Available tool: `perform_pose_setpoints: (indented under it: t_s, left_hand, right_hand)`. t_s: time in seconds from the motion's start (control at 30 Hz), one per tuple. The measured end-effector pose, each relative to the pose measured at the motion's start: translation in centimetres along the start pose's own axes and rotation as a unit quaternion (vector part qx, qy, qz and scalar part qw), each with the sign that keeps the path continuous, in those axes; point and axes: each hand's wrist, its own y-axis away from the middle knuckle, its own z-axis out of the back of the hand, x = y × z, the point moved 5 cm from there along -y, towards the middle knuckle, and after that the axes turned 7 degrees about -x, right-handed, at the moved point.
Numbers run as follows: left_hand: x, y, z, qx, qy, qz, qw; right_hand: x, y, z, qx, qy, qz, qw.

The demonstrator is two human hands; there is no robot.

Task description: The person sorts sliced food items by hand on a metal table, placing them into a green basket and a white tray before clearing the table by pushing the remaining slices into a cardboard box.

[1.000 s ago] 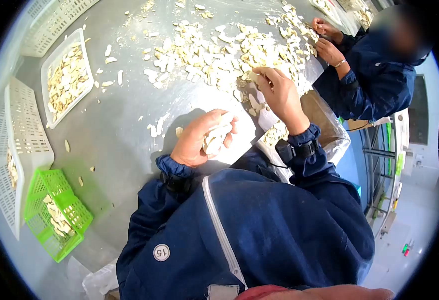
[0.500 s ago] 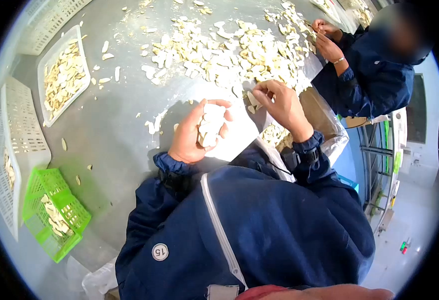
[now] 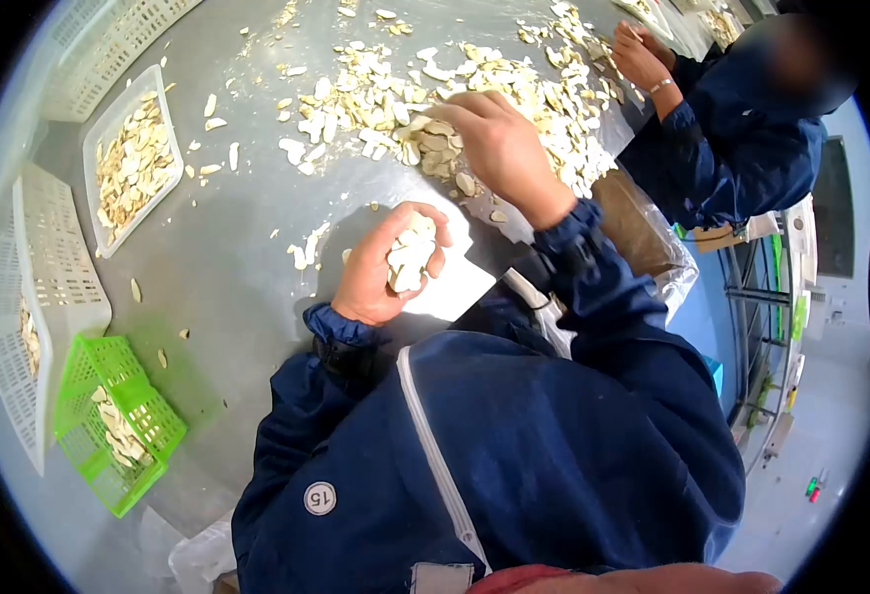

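Note:
My left hand (image 3: 367, 272) is curled around a small stack of pale, dried-looking slices (image 3: 411, 257), held above a white sheet (image 3: 467, 289). My right hand (image 3: 509, 153) is over the near side of a wide heap of similar slices (image 3: 356, 94). Its fingers stretch out to the left, with the tips blurred against the heap. I cannot make out any slice between them. Shaded slices (image 3: 438, 148) lie just below those fingers.
At left are a white tray of slices (image 3: 167, 158), white perforated baskets (image 3: 63, 257) and a green basket (image 3: 123, 366) with slices. A plastic-lined box (image 3: 643, 223) stands right of my arm. Another person (image 3: 722, 148) works at the upper right. Loose slices dot the metal table (image 3: 237, 327).
My right hand has moved up and left, from beside the lined box to the heap. My left hand stays in nearly the same place, still holding its slices.

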Motion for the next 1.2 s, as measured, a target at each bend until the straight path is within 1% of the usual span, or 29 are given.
perform_pose_setpoints:
  t_s: [0.03,0.1,0.13,0.2,0.23,0.27,0.3,0.33,0.43,0.53,0.63,0.67,0.7,0.73,0.8,0.83,0.87,0.9,0.97,1.03,1.13,1.17,1.2]
  left_hand:
    - [0.0,0.0,0.1,0.013,-0.009,-0.001,1.0]
    - [-0.1,0.1,-0.1,-0.002,-0.016,-0.001,1.0]
    - [-0.2,0.3,-0.1,-0.012,-0.018,-0.003,1.0]
    - [-0.2,0.2,0.0,0.005,-0.001,0.004,1.0]
    - [-0.2,0.1,-0.1,0.014,0.008,0.008,1.0]
    - [-0.2,0.1,-0.1,0.0,0.02,0.006,1.0]
    - [-0.3,0.2,-0.4,-0.013,0.03,0.006,0.999]
    - [-0.3,0.1,-0.5,-0.024,0.039,0.006,0.999]
    - [-0.2,0.0,-0.4,-0.037,0.046,0.006,0.998]
    - [-0.2,-0.1,-0.2,-0.037,0.054,-0.002,0.998]
    - [-0.2,0.0,-0.1,-0.065,0.04,-0.016,0.997]
    - [-0.2,0.0,0.0,-0.054,0.035,-0.008,0.998]
    - [-0.3,0.1,0.1,-0.042,0.029,0.0,0.999]
    - [-0.3,0.1,0.2,-0.03,0.022,0.008,0.999]
    - [-0.3,0.2,0.1,-0.039,0.016,0.009,0.999]
    - [-0.3,0.2,0.0,-0.042,0.013,0.009,0.999]
    - [-0.3,0.1,0.0,-0.052,0.021,0.003,0.998]
    - [-0.3,0.1,0.0,-0.061,0.029,0.0,0.998]
    - [-0.2,0.1,-0.1,-0.066,0.045,0.0,0.997]
    - [-0.3,0.1,-0.1,-0.054,0.028,0.008,0.998]
    - [-0.4,0.2,-0.1,-0.053,0.021,0.008,0.998]
    - [-0.4,0.2,0.0,-0.053,0.022,0.009,0.998]
    - [-0.3,0.2,0.1,-0.053,0.024,0.012,0.998]
  right_hand:
    - [-0.1,-0.5,-1.2,0.015,0.017,0.007,1.0]
    - [0.1,-1.1,-3.6,0.044,0.047,0.026,0.998]
    - [-0.1,-1.3,-3.7,0.052,0.04,-0.003,0.998]
    - [-0.7,-1.5,-3.4,0.07,0.028,-0.059,0.995]
    - [-1.4,-1.2,-3.3,0.068,-0.026,-0.148,0.986]
    - [-2.3,-0.5,-3.3,0.087,-0.129,-0.222,0.962]
    - [-3.2,0.3,-3.0,0.103,-0.228,-0.295,0.922]
    - [-3.7,1.0,-3.0,0.115,-0.323,-0.363,0.866]
    - [-2.8,1.7,-1.6,0.13,-0.42,-0.402,0.803]
    - [-2.1,1.7,-1.1,0.127,-0.446,-0.404,0.789]
    - [-1.1,1.6,-0.6,0.146,-0.473,-0.391,0.776]
    - [-0.9,1.6,-0.5,0.15,-0.482,-0.387,0.772]
    - [-1.1,1.9,-0.6,0.145,-0.478,-0.373,0.782]
    - [-1.3,2.1,-0.5,0.149,-0.431,-0.359,0.814]
    - [-1.2,2.3,0.0,0.155,-0.332,-0.328,0.871]
    - [-0.6,2.2,0.8,0.173,-0.287,-0.303,0.892]
    - [-1.1,3.1,0.4,0.138,-0.279,-0.248,0.917]
    - [-0.7,3.0,1.1,0.113,-0.208,-0.219,0.947]
    - [-0.4,3.4,2.5,0.068,-0.067,-0.149,0.984]
    - [-1.0,4.6,2.7,0.028,0.065,-0.064,0.995]
    - [-3.3,8.3,4.0,0.045,0.055,-0.1,0.992]
    - [-3.9,9.4,4.9,0.039,0.067,-0.102,0.992]
    - [-4.6,10.7,6.0,0.028,0.068,-0.127,0.989]
